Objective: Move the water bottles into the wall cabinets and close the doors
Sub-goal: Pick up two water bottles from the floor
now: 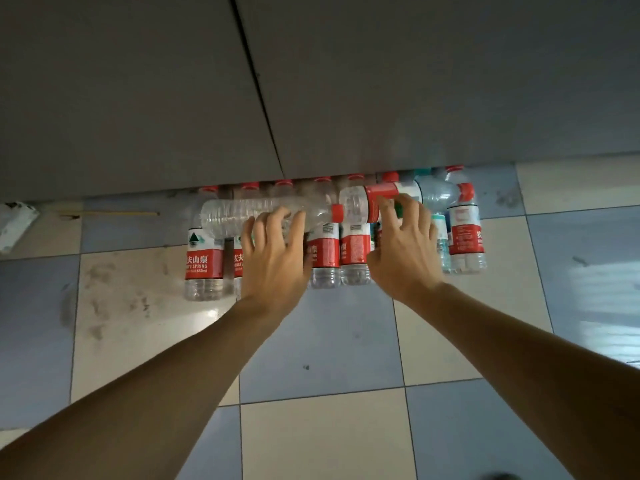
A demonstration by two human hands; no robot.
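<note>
Several water bottles with red caps and red labels [203, 261] stand in a row on the tiled floor, under the grey cabinet doors [138, 98]. Two more bottles lie sideways on top of the row. My left hand [273, 258] curls its fingers over the clear unlabelled bottle [239, 213], whose red cap points right. My right hand [403, 251] curls its fingers over the lying red-labelled bottle [360, 202]. A bluish bottle [437, 192] lies just beyond it at the right end of the row.
The two grey doors are shut, and a dark seam [258, 84] runs between them. The blue and cream floor tiles [322, 341] are scuffed at the left. A white scrap [15, 223] and a thin yellow stick [110, 213] lie far left.
</note>
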